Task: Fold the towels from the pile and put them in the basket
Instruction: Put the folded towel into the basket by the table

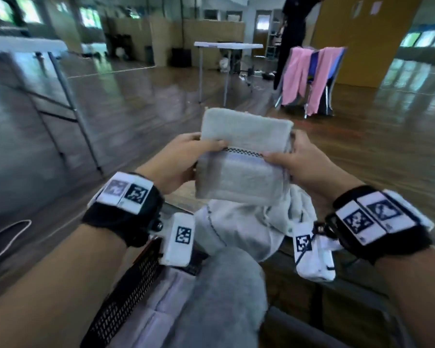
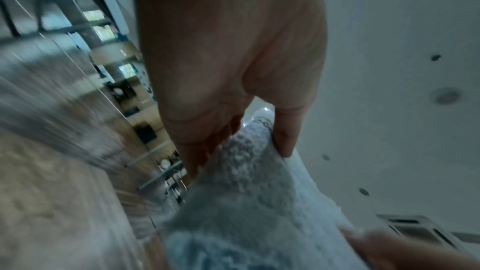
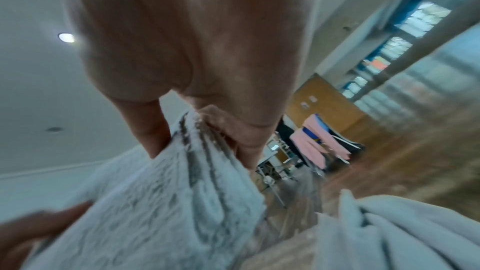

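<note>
A folded pale grey terry towel with a dark checked band [image 1: 241, 159] is held in the air between both hands, above a crumpled pile of white towels [image 1: 246, 227]. Its left edge is pinched by the left hand [image 1: 178, 162], thumb on the near face and fingers behind. The right edge is gripped the same way by the right hand [image 1: 296, 162]. A black perforated basket [image 1: 126, 297] is seen near left, with pale folded cloth inside it.

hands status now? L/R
Left hand: grips the folded light-grey terry towel at its left edge.
Right hand: grips the same towel's right edge.
</note>
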Available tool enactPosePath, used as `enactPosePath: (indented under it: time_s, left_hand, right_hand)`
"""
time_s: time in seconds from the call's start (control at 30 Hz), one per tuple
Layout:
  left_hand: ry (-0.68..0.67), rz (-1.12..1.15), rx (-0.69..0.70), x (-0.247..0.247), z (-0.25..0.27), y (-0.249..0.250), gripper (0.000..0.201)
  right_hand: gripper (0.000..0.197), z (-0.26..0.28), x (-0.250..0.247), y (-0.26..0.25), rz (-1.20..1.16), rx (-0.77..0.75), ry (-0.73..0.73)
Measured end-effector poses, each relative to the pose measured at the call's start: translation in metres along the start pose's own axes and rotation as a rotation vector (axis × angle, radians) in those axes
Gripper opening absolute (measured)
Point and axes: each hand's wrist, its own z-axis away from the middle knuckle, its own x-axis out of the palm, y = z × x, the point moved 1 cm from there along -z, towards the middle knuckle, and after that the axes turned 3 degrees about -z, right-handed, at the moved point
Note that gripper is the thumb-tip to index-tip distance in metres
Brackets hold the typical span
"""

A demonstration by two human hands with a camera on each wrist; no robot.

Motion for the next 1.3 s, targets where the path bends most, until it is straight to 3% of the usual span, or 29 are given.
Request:
enactPosePath:
  time_s: [0.13,0.23,0.3,0.37,0.47,0.5,0.57,0.63,0.7,0.87,1.03,1.17,1.3]
  left_hand:
    - [0.21,0.13,-0.045,-0.075,0.038,-0.053,0.028]
    - [0.406,0.232,-0.116,-0.11,0.065,-0.11,0.028]
    - [0.524,0.271,-0.203,-0.124,0.083,-0.154,0.02]
    - [0.619,0.289,-0.318,-0.13,0.1,-0.201,0.017]
    - [0.753,0.263,-0.525,-0.126,0.119,-0.267,0.045]
    - [0.767,0.246,-0.563,-0.123,0.125,-0.285,0.048]
    - [0.736,0.21,-0.61,-0.113,0.133,-0.317,0.034]
    - [0.655,0.17,-0.719,-0.102,0.141,-0.345,0.02]
    - [0.58,0.191,-0.822,-0.09,0.149,-0.365,0.018]
    - [0.668,0.289,-1.004,-0.077,0.152,-0.397,0.001]
    - [0.801,0.375,-1.163,-0.076,0.145,-0.417,0.046]
    - [0.769,0.413,-1.269,-0.068,0.14,-0.429,0.056]
    - [0.757,0.36,-1.338,-0.068,0.135,-0.442,0.06]
  right_hand:
    - [0.079,-0.028,0.089,-0.041,0.24,0.0,-0.207]
    - [0.08,-0.034,0.167,-0.038,0.537,0.007,-0.335]
    - [0.077,-0.036,0.217,-0.017,0.712,-0.018,-0.418]
    - [0.083,-0.033,0.259,0.019,0.712,0.052,-0.553]
    - [0.094,-0.019,0.299,0.086,0.672,0.256,-0.657]
    - [0.092,-0.013,0.306,0.108,0.675,0.306,-0.647]
    - [0.084,0.001,0.315,0.149,0.703,0.374,-0.614]
    - [0.076,0.017,0.323,0.185,0.704,0.461,-0.657]
    - [0.07,0.032,0.329,0.214,0.749,0.505,-0.719]
    - [0.061,0.06,0.34,0.267,0.736,0.578,-0.86]
    - [0.05,0.065,0.344,0.286,0.597,0.607,-0.879]
    - [0.057,0.067,0.347,0.295,0.574,0.617,-0.903]
    - [0.049,0.069,0.344,0.307,0.577,0.679,-0.859]
